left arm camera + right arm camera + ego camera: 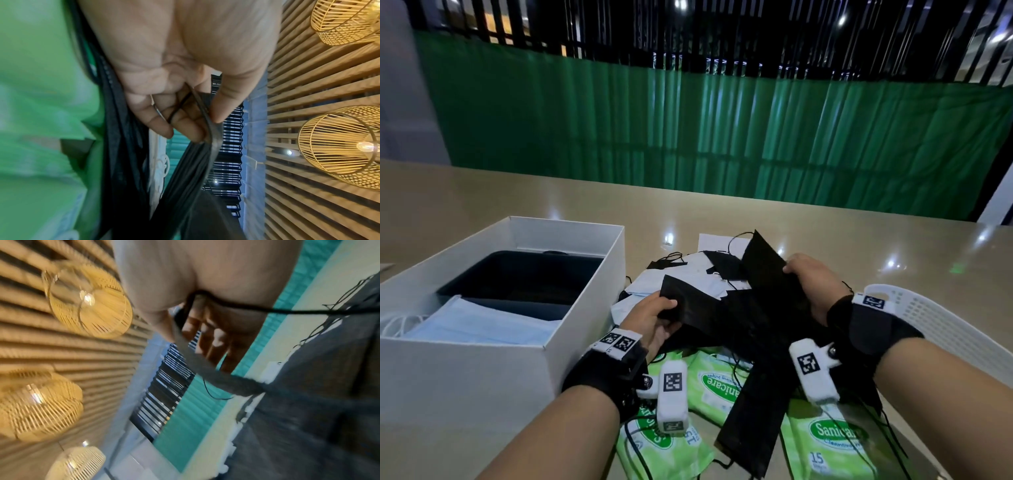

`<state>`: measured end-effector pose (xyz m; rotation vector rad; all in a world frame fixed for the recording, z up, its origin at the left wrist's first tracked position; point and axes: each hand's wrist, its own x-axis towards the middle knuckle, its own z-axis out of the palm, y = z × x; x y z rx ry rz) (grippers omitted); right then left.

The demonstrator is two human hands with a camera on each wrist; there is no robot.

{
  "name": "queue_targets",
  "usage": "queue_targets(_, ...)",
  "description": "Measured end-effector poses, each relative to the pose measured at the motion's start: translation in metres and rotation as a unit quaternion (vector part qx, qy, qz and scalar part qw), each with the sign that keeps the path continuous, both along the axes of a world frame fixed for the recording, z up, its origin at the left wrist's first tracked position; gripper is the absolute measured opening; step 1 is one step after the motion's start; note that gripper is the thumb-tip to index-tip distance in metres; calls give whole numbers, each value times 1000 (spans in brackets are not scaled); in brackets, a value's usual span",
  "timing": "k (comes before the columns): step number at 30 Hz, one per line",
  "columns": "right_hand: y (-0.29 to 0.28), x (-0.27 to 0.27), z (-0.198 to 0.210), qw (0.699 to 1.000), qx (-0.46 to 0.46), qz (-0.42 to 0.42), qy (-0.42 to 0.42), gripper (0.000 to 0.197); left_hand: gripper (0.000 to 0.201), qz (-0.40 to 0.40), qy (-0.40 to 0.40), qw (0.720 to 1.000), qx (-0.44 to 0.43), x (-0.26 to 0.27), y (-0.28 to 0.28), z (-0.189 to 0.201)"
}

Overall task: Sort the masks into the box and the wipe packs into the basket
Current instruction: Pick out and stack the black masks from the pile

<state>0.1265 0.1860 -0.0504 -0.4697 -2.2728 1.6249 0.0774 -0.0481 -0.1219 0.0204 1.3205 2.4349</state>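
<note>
Left hand (650, 317) pinching the edge of a thin pleated black mask (688, 308) between thumb and curled fingers, right hand (813, 286) clamped on another black mask (767, 263), both above the heap of black and pale-blue masks toward the glossy beige table's (825, 219) near edge. White rectangular cardboard box (585, 308) at the left edge, holding a light-blue mask (479, 322); white perforated plastic basket (928, 318) at the right edge. Soft green wipe packs (714, 383) under the heap, printed "Sanicare" and "15"; green curtain (688, 130) and dark slats behind.

Right hand (207, 318) pinches what looks like a black mask (205, 363).
</note>
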Motion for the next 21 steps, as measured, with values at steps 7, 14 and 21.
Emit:
queue_targets(7, -15, 31, 43, 924, -287, 245, 63, 21, 26, -14, -52, 992, 110, 7, -3, 5)
queue_targets(14, -22, 7, -12, 980, 1, 186, -70, 20, 26, -66, -68, 983, 158, 16, -6, 10)
queue_targets(21, -22, 13, -14, 988, -29, 133, -73, 20, 33, -97, -9, 982, 161, 19, -7, 47)
